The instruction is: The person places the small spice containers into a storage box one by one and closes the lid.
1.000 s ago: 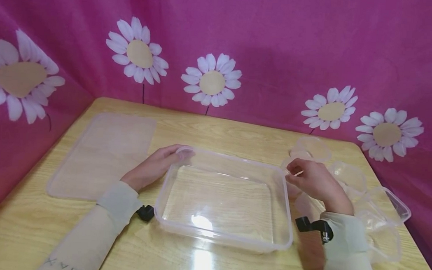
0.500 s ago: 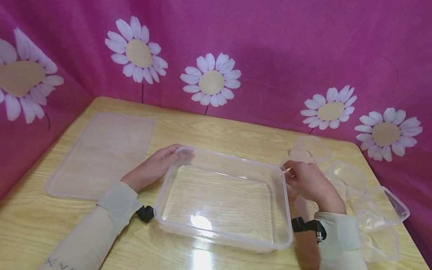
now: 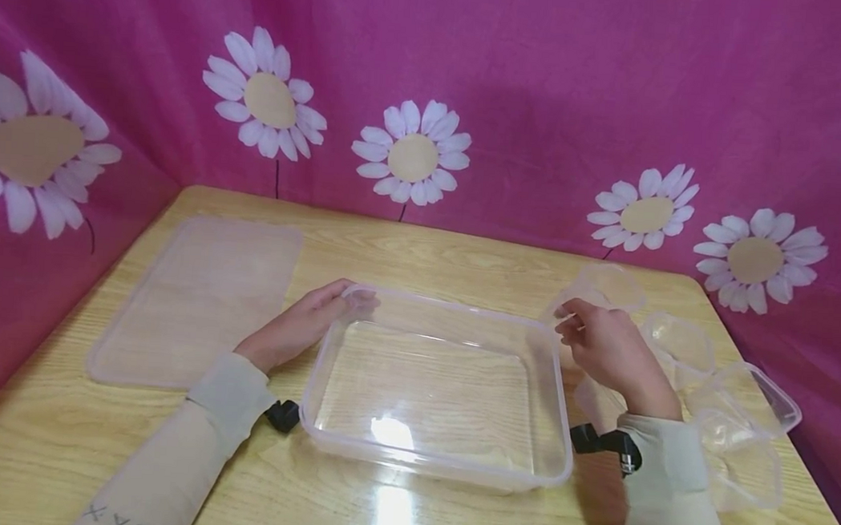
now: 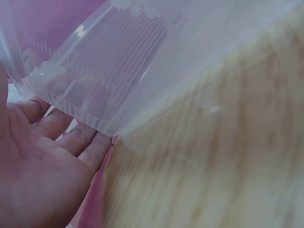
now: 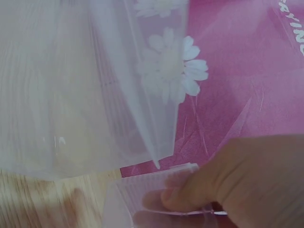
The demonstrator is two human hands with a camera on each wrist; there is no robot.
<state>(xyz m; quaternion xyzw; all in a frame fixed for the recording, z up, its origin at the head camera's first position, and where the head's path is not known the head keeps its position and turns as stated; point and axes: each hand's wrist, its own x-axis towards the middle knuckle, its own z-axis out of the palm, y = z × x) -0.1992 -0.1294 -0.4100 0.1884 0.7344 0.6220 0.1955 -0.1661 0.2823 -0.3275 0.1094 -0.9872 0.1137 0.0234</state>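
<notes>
Left hand (image 3: 294, 327) is resting spread against the box (image 3: 427, 391); right hand (image 3: 613, 351) is edging away, apparently keeping a pinched container (image 5: 137, 189) outside.

Left hand (image 4: 45, 166), palm showing, fingers (image 4: 78, 138) touching a clear plastic container (image 4: 107, 66), wood-grain table (image 4: 209, 199), pink cloth (image 4: 95, 204)

This is a little nook with bright pink cloth (image 3: 533, 69) at the back and both sides. The cloth has big white daisies (image 3: 412, 158) and some white letters (image 5: 292, 21) on it. A wooden counter (image 3: 421, 254) fits inside. I can't tell if it's in a home or a shop.
</notes>
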